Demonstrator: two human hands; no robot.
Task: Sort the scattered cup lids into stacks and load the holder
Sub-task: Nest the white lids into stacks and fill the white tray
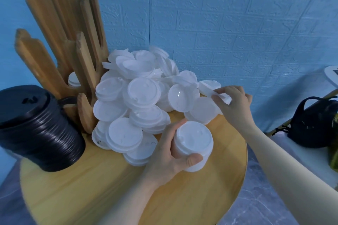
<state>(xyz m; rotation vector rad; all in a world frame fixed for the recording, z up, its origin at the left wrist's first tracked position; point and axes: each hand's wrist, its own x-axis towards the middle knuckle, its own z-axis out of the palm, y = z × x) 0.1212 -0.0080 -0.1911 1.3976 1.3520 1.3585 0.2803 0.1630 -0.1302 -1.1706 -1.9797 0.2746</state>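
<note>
A big heap of white lids is lying on the round wooden table, and everything else is sitting around that heap. Just in front of the heap, toward the person, the left hand is gripping a short stack of white lids, its thumb curling round the near side and its fingers wrapping the far side, so the hand is clamped on the stack. The stack is standing upright with its top facing the camera, and its far edge is almost touching the nearest loose lids.

At the heap's right edge, the right hand is pinching a single white lid between thumb and fingertips; the lid is tilting, and it is lying just beside other lids of the heap.

To the left of the heap, touching it, the wooden holder is standing with its tall slats leaning back toward the blue wall. A few white lids are already sitting low inside one of its slots. Farther left of the heap, in front of the holder, a tall stack of black lids is leaning on the table.

Well to the right of the heap, off the table, a black bag is resting on a pale surface.
</note>
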